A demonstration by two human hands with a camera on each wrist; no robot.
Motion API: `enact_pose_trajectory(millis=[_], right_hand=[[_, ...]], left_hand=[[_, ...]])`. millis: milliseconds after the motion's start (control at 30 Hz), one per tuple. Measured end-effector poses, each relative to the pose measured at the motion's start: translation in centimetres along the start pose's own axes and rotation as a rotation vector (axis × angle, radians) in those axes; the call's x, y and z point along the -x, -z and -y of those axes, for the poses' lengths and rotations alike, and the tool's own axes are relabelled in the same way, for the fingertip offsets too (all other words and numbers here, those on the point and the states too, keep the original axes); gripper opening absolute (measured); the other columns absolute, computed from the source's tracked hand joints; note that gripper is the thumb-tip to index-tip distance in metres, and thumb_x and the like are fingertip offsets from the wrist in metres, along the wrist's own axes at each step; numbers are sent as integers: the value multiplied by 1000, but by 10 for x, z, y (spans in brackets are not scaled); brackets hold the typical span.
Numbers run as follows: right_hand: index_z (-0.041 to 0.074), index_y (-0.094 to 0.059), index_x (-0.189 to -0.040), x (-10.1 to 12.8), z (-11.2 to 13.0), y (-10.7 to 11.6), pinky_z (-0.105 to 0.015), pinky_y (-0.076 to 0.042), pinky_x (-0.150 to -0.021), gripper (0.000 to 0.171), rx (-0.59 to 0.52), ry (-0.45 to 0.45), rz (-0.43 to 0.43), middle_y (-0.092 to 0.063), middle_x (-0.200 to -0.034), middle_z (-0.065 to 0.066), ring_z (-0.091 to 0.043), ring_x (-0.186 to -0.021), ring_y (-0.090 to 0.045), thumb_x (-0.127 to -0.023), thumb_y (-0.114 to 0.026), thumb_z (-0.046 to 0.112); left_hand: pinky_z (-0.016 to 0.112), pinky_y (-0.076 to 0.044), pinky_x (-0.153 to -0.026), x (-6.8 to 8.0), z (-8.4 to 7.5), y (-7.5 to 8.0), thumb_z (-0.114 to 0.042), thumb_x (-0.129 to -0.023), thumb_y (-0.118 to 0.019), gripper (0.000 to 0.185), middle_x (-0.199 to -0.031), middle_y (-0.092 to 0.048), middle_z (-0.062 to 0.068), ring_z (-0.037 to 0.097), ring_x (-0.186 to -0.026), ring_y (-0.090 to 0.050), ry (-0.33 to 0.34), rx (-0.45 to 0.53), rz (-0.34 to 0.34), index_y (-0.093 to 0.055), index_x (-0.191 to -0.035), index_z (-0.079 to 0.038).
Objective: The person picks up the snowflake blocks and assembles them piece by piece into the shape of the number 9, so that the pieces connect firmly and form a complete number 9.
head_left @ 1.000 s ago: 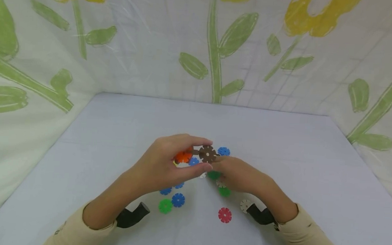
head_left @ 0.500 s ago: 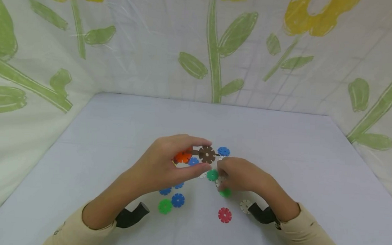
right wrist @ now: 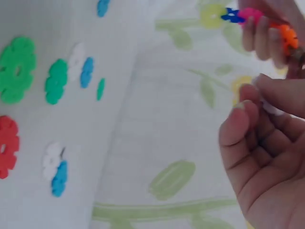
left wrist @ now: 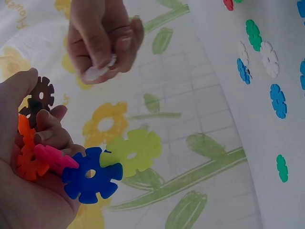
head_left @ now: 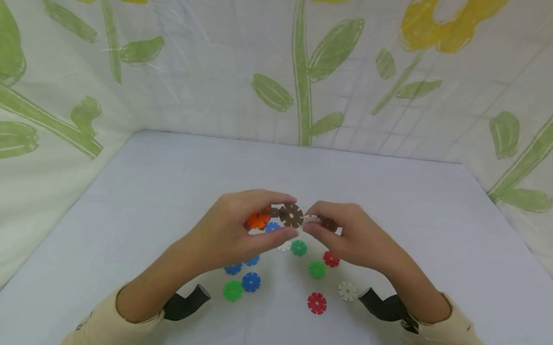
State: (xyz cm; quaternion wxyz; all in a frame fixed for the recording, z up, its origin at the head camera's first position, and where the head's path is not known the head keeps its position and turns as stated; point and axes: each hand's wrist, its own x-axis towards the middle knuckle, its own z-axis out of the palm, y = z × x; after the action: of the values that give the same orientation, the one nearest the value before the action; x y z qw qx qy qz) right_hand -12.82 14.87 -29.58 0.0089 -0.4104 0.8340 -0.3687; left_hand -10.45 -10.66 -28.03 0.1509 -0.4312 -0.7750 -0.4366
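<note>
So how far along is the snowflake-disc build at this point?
Done: the left hand grips a joined chain of brown, orange, pink, blue and yellow-green discs. In hand: the right hand pinches a white disc close to the brown end disc, not yet joined. Left: about ten loose discs lie on the table.

Tabletop recording booth: pale table (head_left: 166, 179) walled by flower-print sheeting (head_left: 307, 67); toy discs scattered.

A pale lavender-white surface (head_left: 394, 207) was enclosed on three sides by a white cloth backdrop (head_left: 206, 78) printed with green stems and leaves (head_left: 303, 72) and yellow flowers (head_left: 437, 20). Lighting was soft and even, casting faint shadows.
</note>
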Motion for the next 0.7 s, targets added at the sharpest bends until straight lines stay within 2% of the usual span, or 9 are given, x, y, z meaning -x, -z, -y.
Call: enact_pose_trajectory(millis=[133,267,433,567,700], right_hand=[[14,-70,-106,2,13,3,-28,-57,-70,21,-72,108,-112,-68,-92,8,-9,-74,-61,-91,-71,-1],[15,-70,-104,5,22,4,-27,-57,-69,20,-75,143,-143,-67,-90,10,-8,-75,-60,-91,-72,-1],[14,-66,-95,8,31,2,-18,-47,-56,16,57,196,-163,-56,-75,11,-2,-62,-51,-90,-72,0],[13,-61,-85,12,35,0,-13,-37,-47,21,175,207,-171,-47,-64,12,1,-54,-40,-86,-74,-4],[13,-61,-83,14,37,-2,-13,-37,-46,23,207,189,-172,-48,-63,12,1,-53,-40,-83,-76,-5]], left_hand=[[24,-55,-84,0,0,0,-14,-86,-81,39,-108,-73,-3,6,-99,-68,10,28,10,-67,-121,-2],[24,-55,-84,0,-2,0,-16,-88,-80,38,-109,-72,-4,5,-100,-67,29,40,26,-68,-122,-3],[24,-55,-84,1,-2,-3,-17,-88,-79,40,-108,-72,-5,5,-99,-67,24,22,39,-68,-124,-4],[22,-54,-81,3,-1,-6,-18,-89,-79,41,-105,-72,-5,5,-95,-65,15,9,69,-68,-125,-4],[23,-55,-80,5,-1,-10,-17,-88,-79,42,-104,-73,-5,5,-92,-65,27,25,89,-68,-126,-4]])
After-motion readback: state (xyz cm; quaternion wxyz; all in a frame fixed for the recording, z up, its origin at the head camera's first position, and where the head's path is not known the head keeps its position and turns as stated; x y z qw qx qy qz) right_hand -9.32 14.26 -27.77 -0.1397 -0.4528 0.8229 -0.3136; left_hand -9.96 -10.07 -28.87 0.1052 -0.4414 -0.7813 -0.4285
